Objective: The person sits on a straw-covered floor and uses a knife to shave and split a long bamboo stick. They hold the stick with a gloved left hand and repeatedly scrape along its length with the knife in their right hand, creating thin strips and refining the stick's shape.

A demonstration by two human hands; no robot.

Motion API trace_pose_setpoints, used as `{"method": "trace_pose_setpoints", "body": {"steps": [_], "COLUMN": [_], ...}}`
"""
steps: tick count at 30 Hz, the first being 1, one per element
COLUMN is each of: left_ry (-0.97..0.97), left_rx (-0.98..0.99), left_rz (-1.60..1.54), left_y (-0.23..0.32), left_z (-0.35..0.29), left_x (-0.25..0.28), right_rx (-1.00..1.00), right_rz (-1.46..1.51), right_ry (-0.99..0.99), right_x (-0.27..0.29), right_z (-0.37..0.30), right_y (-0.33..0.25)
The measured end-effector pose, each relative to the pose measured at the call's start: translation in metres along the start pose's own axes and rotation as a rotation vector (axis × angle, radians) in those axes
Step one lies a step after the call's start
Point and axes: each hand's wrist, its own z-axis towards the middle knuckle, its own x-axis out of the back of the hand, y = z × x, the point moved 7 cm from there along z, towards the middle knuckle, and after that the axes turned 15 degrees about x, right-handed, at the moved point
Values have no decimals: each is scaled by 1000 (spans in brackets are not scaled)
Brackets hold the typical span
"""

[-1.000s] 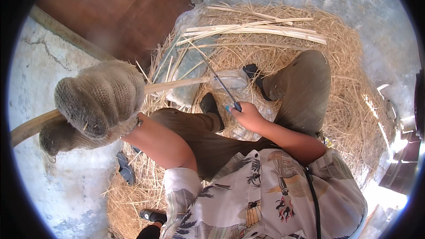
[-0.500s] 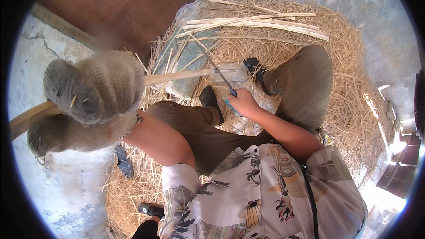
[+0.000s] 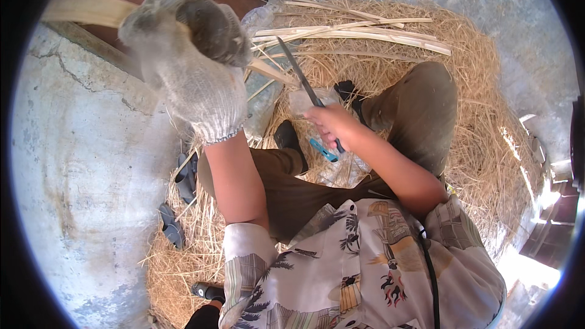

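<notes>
My left hand (image 3: 189, 67), in a thick pale knitted glove with grey patches, is raised at the upper left, closed round a pale split bamboo strip (image 3: 91, 7). The strip runs from the far left through the glove, and its other end (image 3: 274, 72) points down over the straw near my feet. My bare right hand (image 3: 334, 125) grips a knife with a long, narrow dark blade (image 3: 298, 73), its tip pointing up and left, close to the strip's end. Just below that hand is a teal box cutter (image 3: 323, 150); whether it touches the hand I cannot tell.
Straw and shavings (image 3: 481, 122) cover the floor. Several split strips (image 3: 365, 31) lie at the far side. Clear plastic (image 3: 301, 102) is between my feet. Dark slippers (image 3: 172, 225) lie at the left by the worn wall (image 3: 91, 176). A foot in a dark sandal (image 3: 207, 291) shows lower left.
My left hand has swung up and right with the strip, whose left end has risen. In my right hand the knife has turned, its blade standing steeper. More of the box cutter shows.
</notes>
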Motion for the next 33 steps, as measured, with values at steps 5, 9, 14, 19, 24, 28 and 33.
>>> {"method": "trace_pose_setpoints", "body": {"steps": [5, 9, 14, 19, 24, 28, 33], "left_ry": [-28, -51, -231, -687, 85, 260, -104], "left_rx": [1, 11, 4, -6, -42, -56, 14], "left_rz": [-20, -31, 15, 14, -91, -6, -239], "left_y": [2, -2, 16, 58, 18, 11, 3], "left_z": [-10, -12, -15, 0, 7, 4, 13], "left_x": [4, -1, -10, -16, 11, 10, 15], "right_rx": [545, 393, 69, 76, -194, 276, 658], "right_rz": [-461, -511, -118, 97, 375, -244, -471], "right_ry": [-73, -41, -44, 8, -94, 22, -1], "right_x": [-34, -10, -29, -33, -41, -30, -37], "right_z": [13, 28, 15, 3, 5, 2, -5], "right_y": [-41, 43, 49, 32, 43, 20, -15]}}
